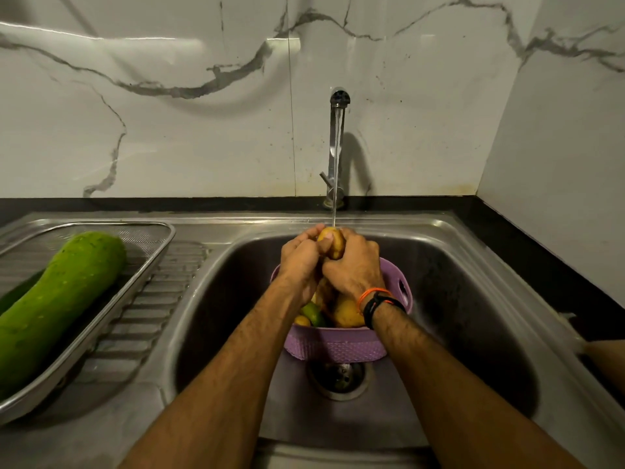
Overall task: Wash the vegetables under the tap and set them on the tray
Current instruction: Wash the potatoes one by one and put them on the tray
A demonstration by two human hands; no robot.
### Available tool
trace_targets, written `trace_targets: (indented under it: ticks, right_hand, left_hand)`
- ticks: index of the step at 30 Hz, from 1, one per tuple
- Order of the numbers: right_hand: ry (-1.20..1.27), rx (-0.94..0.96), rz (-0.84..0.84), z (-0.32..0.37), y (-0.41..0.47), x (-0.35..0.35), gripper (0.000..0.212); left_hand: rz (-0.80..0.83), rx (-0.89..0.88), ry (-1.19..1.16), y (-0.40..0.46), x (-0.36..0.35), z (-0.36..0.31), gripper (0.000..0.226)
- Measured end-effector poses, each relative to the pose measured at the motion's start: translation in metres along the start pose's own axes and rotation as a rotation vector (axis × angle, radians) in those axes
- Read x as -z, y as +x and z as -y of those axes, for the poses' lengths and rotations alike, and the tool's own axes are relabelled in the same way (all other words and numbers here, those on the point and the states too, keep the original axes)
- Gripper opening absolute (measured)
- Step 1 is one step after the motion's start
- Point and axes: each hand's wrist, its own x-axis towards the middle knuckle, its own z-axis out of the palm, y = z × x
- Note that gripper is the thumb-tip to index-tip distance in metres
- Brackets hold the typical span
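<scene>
Potato (333, 244), long axis upright under the stream, is gripped by both hands' curled fingers (351, 240); tray (148, 265) lies at nine o'clock, nearer the left hand (299, 262).

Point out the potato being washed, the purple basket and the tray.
potato (333, 243): head view, its exposed top.
purple basket (334, 343): head view, near wall.
tray (170, 231): head view, far right rim corner.

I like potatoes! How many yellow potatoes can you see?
3, maybe more hidden. One yellow potato is held by both hands under the tap water; two potatoes sit in the purple plastic basket, partly behind the arms.
</scene>
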Motion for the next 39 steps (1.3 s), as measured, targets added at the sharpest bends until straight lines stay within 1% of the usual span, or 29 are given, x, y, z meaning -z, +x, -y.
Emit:
trace_targets:
  ticks: [3,7,12,14,18,20,22,24,26,28,29,32,33,36,39]
  right_hand:
    - [0.032,0.013,0.057,-0.001,0.006,0.001,0.055]
    - [0.032,0.019,0.121,-0.002,0.002,0.001,0.058]
    - [-0.021,0.049,0.091,0.002,0.002,-0.006,0.069]
    - [-0.004,0.059,0.067,0.003,0.002,-0.006,0.063]
    - [0.015,0.119,-0.065,0.002,-0.002,-0.003,0.039]
    - [0.017,0.123,-0.084,0.002,-0.002,-0.001,0.039]
    - [0.013,0.121,-0.021,0.003,-0.001,-0.001,0.046]
    - [0.004,0.123,0.029,0.003,-0.002,0.002,0.053]
    - [0.002,0.125,-0.027,0.003,-0.004,0.004,0.051]
    - [-0.006,0.148,-0.087,0.004,-0.004,0.004,0.045]
    - [-0.014,0.152,-0.08,0.004,-0.003,0.004,0.045]
    - [-0.023,0.113,0.025,0.0,0.0,0.004,0.052]
    - [-0.028,0.11,0.023,-0.001,0.0,0.004,0.05]
    - [-0.035,0.124,-0.074,-0.002,-0.001,0.002,0.039]
    - [-0.03,0.11,-0.064,-0.002,-0.001,-0.001,0.038]
  left_hand:
    - [-0.007,-0.008,-0.003,0.0,0.002,-0.002,0.039]
    - [0.001,-0.023,-0.012,0.0,0.003,0.0,0.046]
    - [-0.037,-0.036,-0.015,0.002,0.004,0.002,0.047]
    - [-0.036,-0.045,-0.013,0.0,0.002,0.002,0.046]
    - [-0.11,-0.06,-0.014,0.005,0.0,0.004,0.046]
    - [-0.097,-0.049,-0.004,0.005,-0.001,0.004,0.045]
    - [-0.055,-0.047,0.026,0.003,0.0,0.004,0.044]
    - [-0.055,-0.047,0.027,0.002,-0.001,0.004,0.043]
    - [-0.076,-0.048,-0.006,0.004,0.0,0.004,0.042]
    - [-0.06,-0.056,0.011,0.003,0.0,0.004,0.043]
    - [-0.046,-0.057,0.033,0.003,-0.001,0.004,0.044]
    - [-0.031,-0.054,0.071,0.001,-0.001,0.005,0.043]
    - [-0.04,-0.053,0.065,0.001,-0.001,0.005,0.042]
    - [-0.074,-0.058,0.099,0.004,0.002,0.009,0.035]
    - [-0.044,-0.079,0.178,0.002,0.002,0.011,0.025]
